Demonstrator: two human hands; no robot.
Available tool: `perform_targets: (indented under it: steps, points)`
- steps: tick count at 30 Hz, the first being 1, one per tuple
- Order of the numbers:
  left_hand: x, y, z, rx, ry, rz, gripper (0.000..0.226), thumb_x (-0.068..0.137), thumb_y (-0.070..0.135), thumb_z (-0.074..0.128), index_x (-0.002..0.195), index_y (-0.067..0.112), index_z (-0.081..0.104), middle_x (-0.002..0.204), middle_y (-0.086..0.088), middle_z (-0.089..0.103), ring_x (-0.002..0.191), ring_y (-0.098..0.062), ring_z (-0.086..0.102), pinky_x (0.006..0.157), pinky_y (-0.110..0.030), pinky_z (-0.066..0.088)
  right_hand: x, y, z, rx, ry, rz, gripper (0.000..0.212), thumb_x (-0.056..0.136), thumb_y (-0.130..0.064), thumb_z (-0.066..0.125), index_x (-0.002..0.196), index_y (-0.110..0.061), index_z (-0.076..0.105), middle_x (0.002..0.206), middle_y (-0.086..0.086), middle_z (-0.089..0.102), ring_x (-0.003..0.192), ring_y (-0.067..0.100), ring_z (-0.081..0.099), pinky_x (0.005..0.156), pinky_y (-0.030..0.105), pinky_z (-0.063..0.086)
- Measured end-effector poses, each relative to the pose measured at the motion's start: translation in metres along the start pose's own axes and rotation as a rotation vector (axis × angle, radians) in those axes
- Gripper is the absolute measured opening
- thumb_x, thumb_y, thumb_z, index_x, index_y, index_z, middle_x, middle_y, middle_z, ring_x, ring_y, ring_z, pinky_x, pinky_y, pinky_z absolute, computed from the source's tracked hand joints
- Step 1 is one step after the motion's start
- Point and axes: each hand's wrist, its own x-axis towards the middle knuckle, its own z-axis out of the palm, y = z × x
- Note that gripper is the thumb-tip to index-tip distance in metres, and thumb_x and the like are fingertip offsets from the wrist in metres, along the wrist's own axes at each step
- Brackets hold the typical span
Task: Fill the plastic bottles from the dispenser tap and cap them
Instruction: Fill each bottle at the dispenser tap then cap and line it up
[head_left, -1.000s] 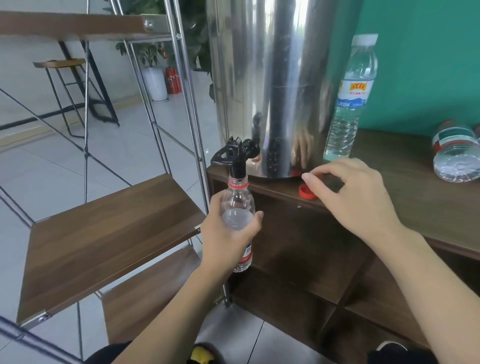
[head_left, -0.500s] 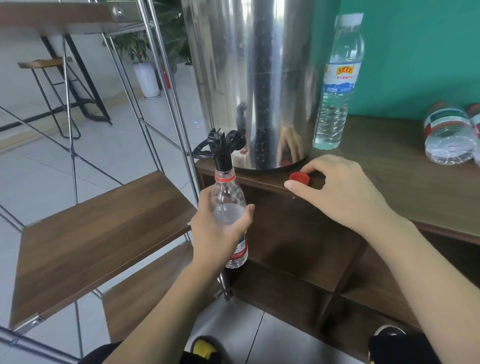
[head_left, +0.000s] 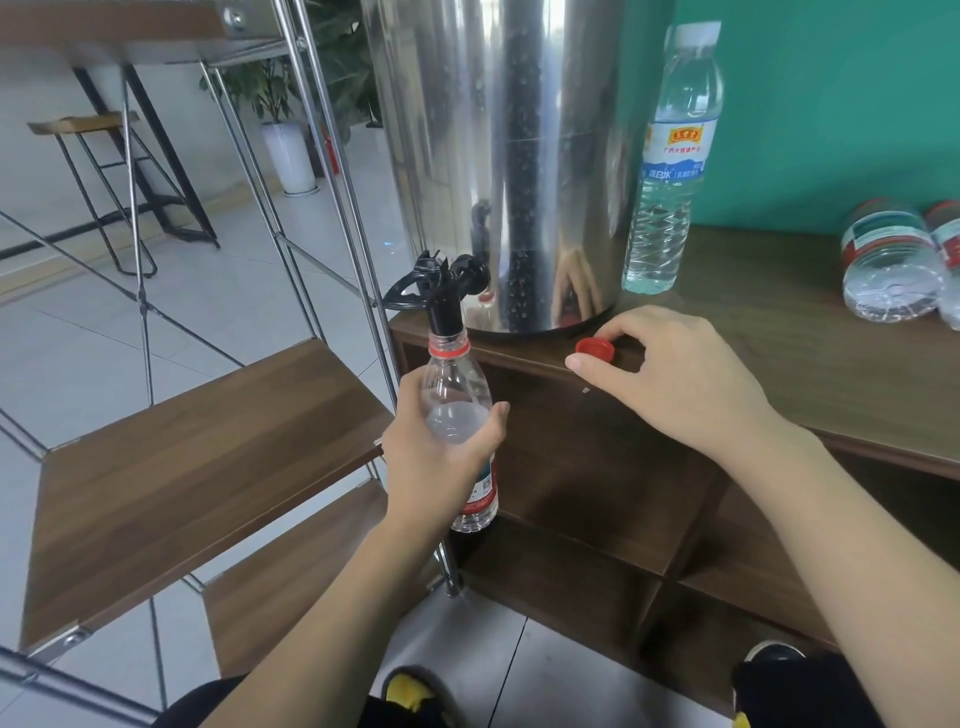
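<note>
Bottle (head_left: 457, 410) first: clear plastic, red neck ring, uncapped, partly filled, label low on its body. My left hand (head_left: 441, 457) wraps its middle, holding it upright with its mouth right under the black tap (head_left: 444, 291) of the steel dispenser (head_left: 509, 156). My right hand (head_left: 675, 379) rests on the tabletop (head_left: 779, 353) edge, thumb and forefinger loosely curled around the red cap (head_left: 595, 349); whether they touch it, I cannot tell.

dispenser (head_left: 498, 156): top cut off | lying bottles (head_left: 891, 260): caps unseen | held bottle (head_left: 457, 395): label hidden
</note>
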Motion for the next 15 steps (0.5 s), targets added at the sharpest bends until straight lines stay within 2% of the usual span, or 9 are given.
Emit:
perform_targets:
  steps: [6,15]
  points:
    - [-0.0007,0.0015,-0.0005,-0.005,-0.002,-0.009,0.072,0.070,0.054,0.080,0.129,0.023,0.053,0.118,0.010,0.068,0.110,-0.010,0.065,0.102,-0.045,0.055,0.0005,-0.0001,0.0008,-0.014,-0.011,-0.003,0.042,0.086,-0.069,0.058,0.101,-0.030,0.069,0.104,-0.012,0.064,0.092,0.012,0.059,0.079,0.035,0.052]
    - [-0.0002,0.0022,0.0008,0.006,-0.006,-0.003,0.071,0.071,0.053,0.079,0.130,0.026,0.051,0.118,0.014,0.066,0.109,-0.007,0.065,0.100,-0.037,0.055,0.0010,0.0006,0.0012,-0.021,-0.011,-0.005,0.040,0.087,-0.068,0.059,0.100,-0.031,0.068,0.102,-0.012,0.064,0.090,0.011,0.058,0.075,0.031,0.048]
